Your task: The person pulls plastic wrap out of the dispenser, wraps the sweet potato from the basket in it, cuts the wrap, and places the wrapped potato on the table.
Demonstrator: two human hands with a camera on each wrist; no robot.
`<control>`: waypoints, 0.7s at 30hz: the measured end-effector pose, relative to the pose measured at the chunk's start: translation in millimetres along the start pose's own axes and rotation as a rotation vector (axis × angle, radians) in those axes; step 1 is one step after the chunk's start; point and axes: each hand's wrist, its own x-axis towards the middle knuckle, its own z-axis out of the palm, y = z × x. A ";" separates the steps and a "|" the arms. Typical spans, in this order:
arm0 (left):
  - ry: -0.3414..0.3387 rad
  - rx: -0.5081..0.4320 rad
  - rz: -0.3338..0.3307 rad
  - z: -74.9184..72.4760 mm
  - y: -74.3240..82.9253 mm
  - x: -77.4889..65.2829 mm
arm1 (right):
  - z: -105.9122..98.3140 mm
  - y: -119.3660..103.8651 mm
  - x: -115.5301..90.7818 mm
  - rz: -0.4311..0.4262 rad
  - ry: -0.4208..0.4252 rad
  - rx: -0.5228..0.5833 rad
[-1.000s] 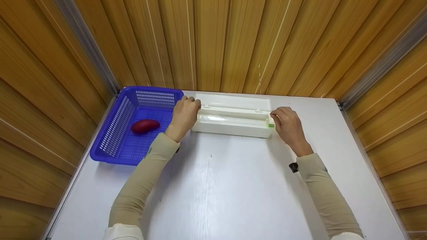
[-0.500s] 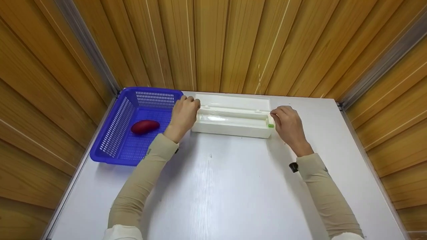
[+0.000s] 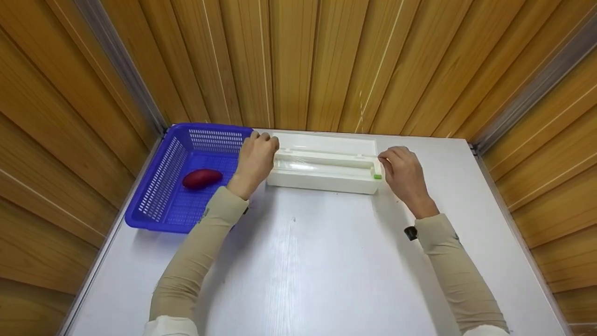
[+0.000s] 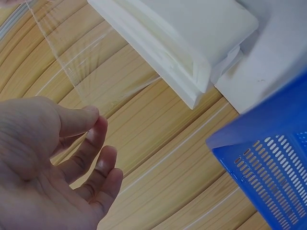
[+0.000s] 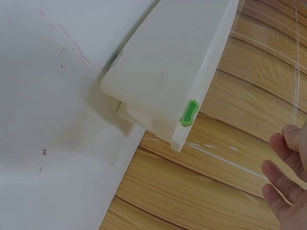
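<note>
Clear plastic wrap stretches between my two hands above a white cling film dispenser box. My left hand pinches one corner of the film between thumb and forefinger, its other fingers loosely bent, as the left wrist view shows. The opposite corner is pinched by my right hand, just past the box's right end. The film runs up from the box in the right wrist view. A roll lies inside the box, whose lid is raised at the back. On its right front corner sits a green slider.
Left of the box stands a blue perforated basket, partly behind my left arm, with a dark red oblong object in it. Wood-panelled walls enclose the white table at the back and sides.
Both hands have moved up slightly, away from the box, drawing the film with them. The basket and box stay in nearly the same place.
</note>
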 end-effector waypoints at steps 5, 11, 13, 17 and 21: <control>0.006 0.012 0.007 -1.3 0.2 -0.7 | 0.1 1.5 0.6 -0.017 0.038 0.015; 0.004 0.007 0.007 -3.1 0.8 0.3 | 0.2 2.6 1.4 -0.029 0.068 0.025; 0.004 0.005 0.004 -4.4 1.0 0.7 | -0.4 2.7 2.3 -0.027 0.063 0.028; 0.001 0.002 -0.002 -7.3 1.0 1.8 | -1.9 2.4 4.3 -0.027 0.053 0.029; 0.000 -0.003 -0.005 -9.4 0.5 2.7 | -3.5 1.4 5.6 -0.026 0.055 0.025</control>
